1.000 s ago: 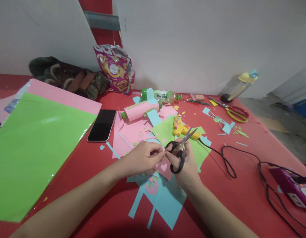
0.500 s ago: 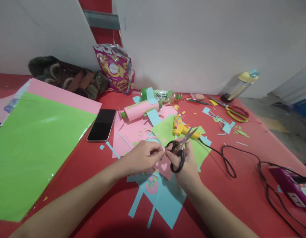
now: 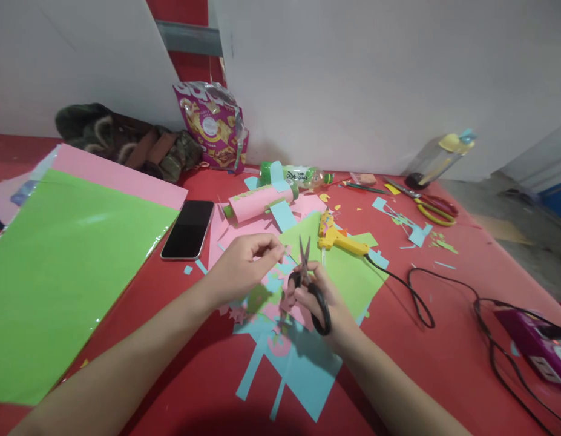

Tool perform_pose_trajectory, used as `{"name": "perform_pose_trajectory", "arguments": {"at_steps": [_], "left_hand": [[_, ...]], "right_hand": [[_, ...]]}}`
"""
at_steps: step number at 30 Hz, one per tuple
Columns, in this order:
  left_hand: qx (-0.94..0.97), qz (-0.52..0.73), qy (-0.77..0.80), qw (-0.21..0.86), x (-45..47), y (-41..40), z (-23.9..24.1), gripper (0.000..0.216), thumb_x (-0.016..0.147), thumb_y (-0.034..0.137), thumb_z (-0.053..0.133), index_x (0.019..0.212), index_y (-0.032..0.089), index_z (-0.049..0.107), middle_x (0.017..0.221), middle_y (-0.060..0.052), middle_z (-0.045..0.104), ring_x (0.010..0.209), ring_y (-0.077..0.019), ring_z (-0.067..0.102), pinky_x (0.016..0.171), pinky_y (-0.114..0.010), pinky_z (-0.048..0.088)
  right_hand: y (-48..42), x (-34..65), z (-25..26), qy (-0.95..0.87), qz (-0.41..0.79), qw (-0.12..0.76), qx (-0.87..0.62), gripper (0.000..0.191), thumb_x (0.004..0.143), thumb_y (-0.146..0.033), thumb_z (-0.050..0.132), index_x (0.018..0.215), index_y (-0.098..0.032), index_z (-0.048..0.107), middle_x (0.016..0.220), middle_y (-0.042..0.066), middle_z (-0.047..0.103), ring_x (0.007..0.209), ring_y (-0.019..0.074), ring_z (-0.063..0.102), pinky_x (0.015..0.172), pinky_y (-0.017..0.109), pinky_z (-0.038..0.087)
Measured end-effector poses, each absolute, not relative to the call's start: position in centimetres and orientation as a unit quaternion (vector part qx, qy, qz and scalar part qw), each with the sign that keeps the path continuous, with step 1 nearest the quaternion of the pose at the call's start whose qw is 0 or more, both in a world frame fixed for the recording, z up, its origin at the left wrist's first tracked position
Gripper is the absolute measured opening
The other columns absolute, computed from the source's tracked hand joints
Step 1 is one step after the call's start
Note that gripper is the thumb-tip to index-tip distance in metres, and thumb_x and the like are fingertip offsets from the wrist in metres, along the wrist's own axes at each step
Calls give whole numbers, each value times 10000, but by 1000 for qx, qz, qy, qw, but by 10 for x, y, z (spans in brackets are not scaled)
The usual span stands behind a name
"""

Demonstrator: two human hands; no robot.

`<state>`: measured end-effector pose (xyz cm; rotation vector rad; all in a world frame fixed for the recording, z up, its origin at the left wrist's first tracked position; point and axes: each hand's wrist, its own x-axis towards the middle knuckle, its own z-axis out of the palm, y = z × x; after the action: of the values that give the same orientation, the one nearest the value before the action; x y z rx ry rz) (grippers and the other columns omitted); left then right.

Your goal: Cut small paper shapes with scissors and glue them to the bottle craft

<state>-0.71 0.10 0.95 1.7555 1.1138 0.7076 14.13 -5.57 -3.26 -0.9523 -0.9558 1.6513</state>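
Observation:
My left hand pinches a tiny pink paper piece between thumb and fingertips. In my right hand are black-handled scissors, blades pointing away from me and slightly apart. The two hands are separate, with a small gap between them. Below them lie layered paper scraps, including a blue sheet with strips sticking out and a round pink cutout. A yellow glue gun rests on a green sheet just beyond my right hand.
Left of the scraps are a phone and large green paper in clear plastic. Behind stand a pink-wrapped roll, a green bottle and a snack bag. Red-and-yellow-handled scissors and a purple power strip lie right.
My hands have moved apart; the left drew back up and left with the pink bit. The scissors have turned more upright, and their blades are closer together.

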Motion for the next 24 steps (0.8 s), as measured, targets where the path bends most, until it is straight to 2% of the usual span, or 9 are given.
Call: {"name": "perform_pose_trajectory", "arguments": {"at_steps": [5,24], "left_hand": [[713,303,446,448,-7,1,14,214,780,255,412,602,144,456,589,37,461,543,-66,407,512,-180,324],[756,240,446,413,-4,-3,14,223,770,256,389,588,145,456,540,42,426,526,-74,378,501,-179,313]], "right_hand": [[-58,143,-31,-439,700,428,-365,326,668,-352,631,853,-226,394,671,-40,453,583,103,482,547,256,379],[-58,142,-27,-439,705,425,-360,325,647,-323,662,828,-222,411,657,-44,463,559,87,446,526,228,368]]}}
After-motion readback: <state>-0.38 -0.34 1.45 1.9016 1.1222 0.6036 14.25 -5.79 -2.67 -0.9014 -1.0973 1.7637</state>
